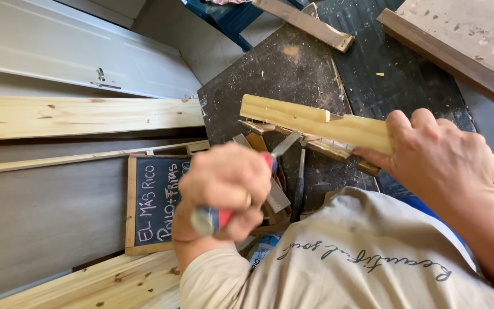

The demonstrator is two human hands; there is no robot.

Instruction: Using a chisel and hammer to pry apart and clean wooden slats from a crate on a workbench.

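My left hand (224,186) is closed around the red and blue handle of a chisel (215,219). Its metal blade (286,144) points up and right to the underside of a pale pine strip (310,123). That strip has a notch cut in its top edge. My right hand (435,157) grips the strip from the right, fingers over the top and thumb underneath. Both hands are above a dark, dusty work board (281,74), over a pile of wood offcuts (315,146).
A small wood-framed chalkboard (131,206) lies to the left of my left hand. Long pine planks (75,117) and a white door panel (58,51) lie further left. Another pine plank (115,283) is at the bottom left. A wooden strip (310,23) and a stained board (464,40) sit at the top.
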